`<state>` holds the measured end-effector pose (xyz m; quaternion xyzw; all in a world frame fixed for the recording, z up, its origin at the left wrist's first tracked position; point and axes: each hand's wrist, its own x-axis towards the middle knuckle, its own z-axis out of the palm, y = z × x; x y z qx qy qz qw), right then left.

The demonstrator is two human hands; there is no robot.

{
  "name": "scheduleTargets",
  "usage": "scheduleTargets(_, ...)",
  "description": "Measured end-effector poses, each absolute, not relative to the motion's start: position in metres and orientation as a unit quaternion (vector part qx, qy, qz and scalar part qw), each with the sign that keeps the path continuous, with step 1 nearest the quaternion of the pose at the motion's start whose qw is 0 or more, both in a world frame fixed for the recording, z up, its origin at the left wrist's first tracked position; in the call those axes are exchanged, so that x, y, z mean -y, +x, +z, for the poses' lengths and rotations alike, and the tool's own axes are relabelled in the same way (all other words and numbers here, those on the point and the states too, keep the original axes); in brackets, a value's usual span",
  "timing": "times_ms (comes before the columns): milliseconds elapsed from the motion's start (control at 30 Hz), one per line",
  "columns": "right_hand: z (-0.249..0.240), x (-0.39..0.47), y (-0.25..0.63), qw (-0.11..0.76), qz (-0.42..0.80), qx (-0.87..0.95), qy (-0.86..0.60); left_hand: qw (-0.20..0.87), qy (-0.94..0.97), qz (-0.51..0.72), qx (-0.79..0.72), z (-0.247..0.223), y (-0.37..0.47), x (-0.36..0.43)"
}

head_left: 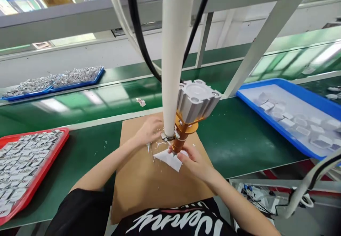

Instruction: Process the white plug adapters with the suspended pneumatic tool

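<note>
My left hand (149, 131) is bent over the far left part of a brown cardboard sheet (141, 193), its fingertips partly hidden by a white tube (173, 58). My right hand (195, 161) is closed, thumb and fingers together around the tip of an orange metal nozzle (178, 142); whatever they pinch is too small to make out. Above the nozzle sits a silver pneumatic cylinder (195, 99). Beneath the right fingers lies a white paper piece (170, 159) on the cardboard. Small white scraps (160, 143) are scattered between the hands.
On the left stands a red tray (64, 136) of small white-and-grey parts. A blue tray (282, 83) with clear and white pieces is at the right. Farther back, blue trays (99, 75) hold metal bits beside a green conveyor belt (114, 99). Black cables (138, 33) hang in front.
</note>
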<state>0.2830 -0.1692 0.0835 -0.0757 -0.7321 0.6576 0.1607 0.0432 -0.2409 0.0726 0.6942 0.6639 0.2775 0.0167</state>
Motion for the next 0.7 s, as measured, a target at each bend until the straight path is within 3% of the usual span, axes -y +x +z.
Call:
scheduleTargets(133,0.091,0.172,0.273,0.181,0.662,0.723,-0.073,0.057,0.751,0.244,-0.611,0.035,0.09,0.279)
scheduleTargets(267,0.095,0.171,0.267,0.162,0.644,0.742,-0.094,0.086,0.696,0.329,-0.632,0.016,0.107,0.29)
scheduleTargets(433,0.096,0.171,0.27,0.155,0.634,0.75,-0.106,0.298,0.502,0.427,-0.691,0.033,0.121,0.295)
scheduleTargets(533,0.095,0.17,0.276,0.171,0.624,0.754,-0.112,0.429,0.4,0.491,-0.645,0.043,0.13,0.3)
scheduleTargets(700,0.09,0.167,0.284,0.179,0.62,0.757,-0.101,0.531,0.285,0.547,-0.581,0.039,0.136,0.304)
